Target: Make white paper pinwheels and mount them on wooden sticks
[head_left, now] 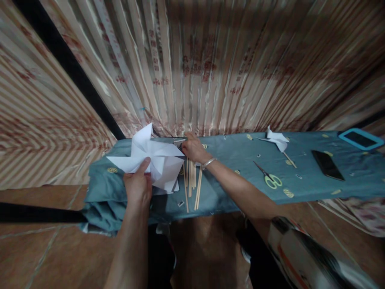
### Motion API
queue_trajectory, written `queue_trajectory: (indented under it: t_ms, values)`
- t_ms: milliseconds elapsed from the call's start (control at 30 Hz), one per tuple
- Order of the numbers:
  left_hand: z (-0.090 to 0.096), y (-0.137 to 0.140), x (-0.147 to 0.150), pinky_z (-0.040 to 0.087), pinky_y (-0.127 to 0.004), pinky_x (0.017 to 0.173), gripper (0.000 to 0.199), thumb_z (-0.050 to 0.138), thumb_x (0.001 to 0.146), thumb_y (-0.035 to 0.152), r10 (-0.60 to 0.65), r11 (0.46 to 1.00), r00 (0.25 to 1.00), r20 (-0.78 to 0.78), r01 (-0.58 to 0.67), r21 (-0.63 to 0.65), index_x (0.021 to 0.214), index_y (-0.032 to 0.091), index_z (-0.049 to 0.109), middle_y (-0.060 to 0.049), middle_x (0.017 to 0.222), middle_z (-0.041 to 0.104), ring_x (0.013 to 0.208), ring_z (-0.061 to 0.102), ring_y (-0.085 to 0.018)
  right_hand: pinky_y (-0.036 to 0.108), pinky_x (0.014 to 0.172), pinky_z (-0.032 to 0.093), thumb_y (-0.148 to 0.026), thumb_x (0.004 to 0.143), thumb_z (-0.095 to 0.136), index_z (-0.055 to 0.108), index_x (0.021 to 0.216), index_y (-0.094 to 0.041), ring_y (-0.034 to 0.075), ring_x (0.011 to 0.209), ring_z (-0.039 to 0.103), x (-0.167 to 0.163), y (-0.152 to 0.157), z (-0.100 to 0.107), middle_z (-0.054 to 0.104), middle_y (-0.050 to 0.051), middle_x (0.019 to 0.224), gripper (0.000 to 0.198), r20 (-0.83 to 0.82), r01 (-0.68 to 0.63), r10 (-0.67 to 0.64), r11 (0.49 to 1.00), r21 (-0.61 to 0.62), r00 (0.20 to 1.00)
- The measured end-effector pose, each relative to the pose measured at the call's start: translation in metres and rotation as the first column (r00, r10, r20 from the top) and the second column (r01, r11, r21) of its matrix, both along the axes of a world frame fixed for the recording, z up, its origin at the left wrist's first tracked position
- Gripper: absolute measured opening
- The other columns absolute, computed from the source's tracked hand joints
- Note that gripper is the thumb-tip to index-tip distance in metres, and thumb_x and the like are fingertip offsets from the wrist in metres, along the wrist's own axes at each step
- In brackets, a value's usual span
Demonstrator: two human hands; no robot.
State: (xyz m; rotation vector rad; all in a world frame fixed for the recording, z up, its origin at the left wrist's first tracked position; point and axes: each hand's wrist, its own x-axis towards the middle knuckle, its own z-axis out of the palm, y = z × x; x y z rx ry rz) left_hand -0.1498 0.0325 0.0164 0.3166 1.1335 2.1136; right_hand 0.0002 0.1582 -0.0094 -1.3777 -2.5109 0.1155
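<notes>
My left hand (pixel 138 185) grips a white paper pinwheel (pixel 155 154), its thumb pressed near the centre and the other fingers underneath. White paper sheets (pixel 168 174) lie beneath the pinwheel. My right hand (pixel 194 149), with a bracelet at the wrist, reaches to the far side of the cloth-covered surface. Its fingers are bent together at a small item whose kind I cannot make out. A small whitish object (pixel 179 140) is just left of those fingertips. Several thin wooden sticks (pixel 191 178) lie below the right hand, partly covered by it.
On the green patterned cloth (pixel 228 192), scissors (pixel 269 176) with light green handles lie to the right. Beyond them are a second pinwheel (pixel 277 139) on a stick, a dark phone (pixel 327 164) and a blue-framed device (pixel 361 138). A striped curtain (pixel 210 80) hangs behind.
</notes>
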Motion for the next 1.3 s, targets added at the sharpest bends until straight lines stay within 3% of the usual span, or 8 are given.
queue_trajectory:
  t_ms: [133, 433, 867, 1067, 1300]
  values:
    - [0.001, -0.001, -0.002, 0.053, -0.032, 0.088, 0.023, 0.068, 0.060, -0.003, -0.011, 1.000, 1.000, 0.020, 0.011, 0.001, 0.076, 0.013, 0.068, -0.004, 0.078, 0.073, 0.080, 0.069, -0.016, 0.042, 0.104, 0.036, -0.019, 0.083, 0.055, 0.073, 0.097, -0.007, 0.032, 0.136, 0.031, -0.012, 0.008, -0.003, 0.044, 0.022, 0.142, 0.026, 0.076, 0.052, -0.051, 0.999, -0.015, 0.996]
    - [-0.001, -0.002, -0.005, 0.056, -0.028, 0.080, 0.024, 0.070, 0.059, -0.001, -0.027, 1.000, 0.999, 0.023, 0.027, -0.014, 0.078, 0.013, 0.069, -0.003, 0.075, 0.073, 0.076, 0.069, -0.014, 0.039, 0.094, 0.042, -0.017, 0.083, 0.053, 0.071, 0.097, -0.007, 0.031, 0.119, 0.047, -0.024, 0.015, -0.007, 0.061, 0.022, 0.116, 0.025, 0.117, 0.120, -0.115, 0.992, -0.040, 0.986]
    - [0.000, -0.001, -0.003, 0.054, -0.032, 0.089, 0.027, 0.069, 0.057, -0.004, -0.034, 0.999, 0.999, 0.038, 0.032, 0.028, 0.078, 0.013, 0.069, -0.001, 0.075, 0.073, 0.078, 0.070, -0.015, 0.034, 0.104, 0.034, -0.016, 0.087, 0.046, 0.071, 0.096, -0.006, 0.025, 0.125, 0.044, -0.018, 0.011, -0.023, 0.058, 0.020, 0.124, 0.029, -0.007, 0.185, -0.186, 0.983, -0.007, 0.983]
    - [-0.001, -0.002, -0.002, 0.054, -0.033, 0.089, 0.027, 0.070, 0.057, -0.003, -0.035, 0.998, 0.999, 0.031, 0.034, 0.046, 0.078, 0.013, 0.069, -0.002, 0.077, 0.074, 0.079, 0.070, -0.016, 0.039, 0.101, 0.037, -0.024, 0.087, 0.051, 0.072, 0.096, -0.009, 0.028, 0.129, 0.040, -0.016, 0.006, -0.021, 0.052, 0.019, 0.134, 0.027, -0.022, 0.181, -0.181, 0.983, -0.016, 0.983]
    - [-0.001, -0.002, -0.001, 0.054, -0.034, 0.090, 0.024, 0.070, 0.057, -0.002, -0.034, 0.999, 0.999, 0.028, 0.034, 0.005, 0.075, 0.013, 0.068, -0.001, 0.075, 0.073, 0.079, 0.070, -0.015, 0.040, 0.096, 0.041, -0.020, 0.083, 0.057, 0.072, 0.092, -0.007, 0.032, 0.126, 0.043, -0.021, 0.007, -0.014, 0.060, 0.022, 0.121, 0.022, -0.034, 0.172, -0.174, 0.983, -0.059, 0.984]
